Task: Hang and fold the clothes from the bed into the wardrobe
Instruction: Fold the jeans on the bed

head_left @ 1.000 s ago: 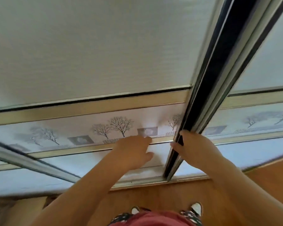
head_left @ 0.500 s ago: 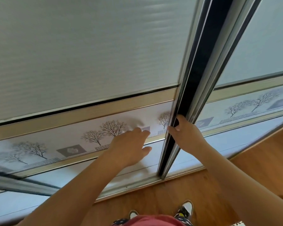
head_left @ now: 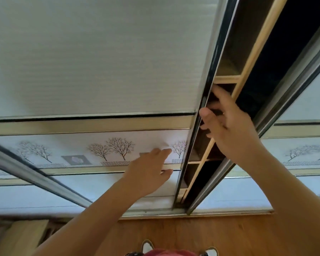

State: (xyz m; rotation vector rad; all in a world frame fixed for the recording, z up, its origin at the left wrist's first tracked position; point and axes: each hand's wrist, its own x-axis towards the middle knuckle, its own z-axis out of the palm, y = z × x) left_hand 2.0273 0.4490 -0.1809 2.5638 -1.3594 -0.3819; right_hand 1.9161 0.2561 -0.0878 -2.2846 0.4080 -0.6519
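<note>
Shelves (head_left: 227,78) show right of the sliding wardrobe door (head_left: 100,61), shut a second ago: access for the clothes is opening. My right hand (head_left: 227,130) hooks its edge; my left hand (head_left: 148,174) presses it, fingers flat.

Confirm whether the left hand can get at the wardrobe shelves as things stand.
Probably not yet. The left hand lies flat on the sliding door, which stands between it and the shelves. The only opening is the narrow gap at the door's edge, and the right hand grips that edge.
</note>
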